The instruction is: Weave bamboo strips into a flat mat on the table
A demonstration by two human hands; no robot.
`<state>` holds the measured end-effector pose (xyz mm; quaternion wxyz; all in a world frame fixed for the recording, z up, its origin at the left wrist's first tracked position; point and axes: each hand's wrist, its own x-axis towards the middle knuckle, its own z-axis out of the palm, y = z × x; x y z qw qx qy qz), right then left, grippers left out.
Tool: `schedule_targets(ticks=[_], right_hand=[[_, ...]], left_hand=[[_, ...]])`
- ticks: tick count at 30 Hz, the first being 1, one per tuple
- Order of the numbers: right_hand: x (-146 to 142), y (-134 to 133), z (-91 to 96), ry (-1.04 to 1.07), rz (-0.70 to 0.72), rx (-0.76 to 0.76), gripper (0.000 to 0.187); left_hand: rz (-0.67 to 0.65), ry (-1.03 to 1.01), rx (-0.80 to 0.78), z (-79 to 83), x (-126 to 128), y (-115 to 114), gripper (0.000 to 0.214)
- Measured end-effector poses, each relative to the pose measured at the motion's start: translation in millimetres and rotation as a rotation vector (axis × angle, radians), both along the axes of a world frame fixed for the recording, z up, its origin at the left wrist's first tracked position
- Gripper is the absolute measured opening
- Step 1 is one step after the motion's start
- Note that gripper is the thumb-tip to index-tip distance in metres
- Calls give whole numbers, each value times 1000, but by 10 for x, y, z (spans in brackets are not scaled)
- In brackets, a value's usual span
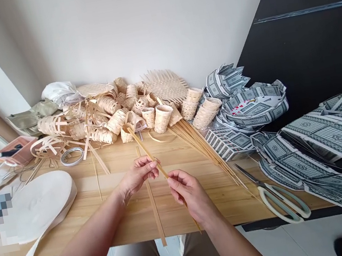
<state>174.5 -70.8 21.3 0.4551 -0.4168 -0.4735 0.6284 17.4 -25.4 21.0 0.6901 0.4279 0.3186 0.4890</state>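
A thin tan bamboo strip [140, 143] runs slantwise through both hands above the table. My left hand [141, 172] pinches it near its middle, with the fingertips closed on it. Lower down, my right hand [187, 192] grips the same strip, and its tail end shows below the palm. Beneath the hands a second flat strip [156, 216] lies on the wooden table [124, 218], its near end jutting past the edge. The far end of the held strip reaches up in front of a small woven cup [127, 135].
Woven cups and loose strips [116, 120] are heaped along the wall. A bundle of long strips [200, 145] lies right of centre. Scissors [278, 199] rest by the front edge, beside folded playing-card constructions [321, 136]. A white tape roll [43, 203] lies left.
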Motion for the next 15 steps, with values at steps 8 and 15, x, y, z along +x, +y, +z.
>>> schedule_targets(ticks=[8,15], right_hand=[[-9,-48,-22,172,10,-118,35],[-5,-60,-70,117,-43,-106,36]], left_hand=[[-67,-29,-25,-40,14,-11,30],[-94,-8,-43,-72,38,-21,30]])
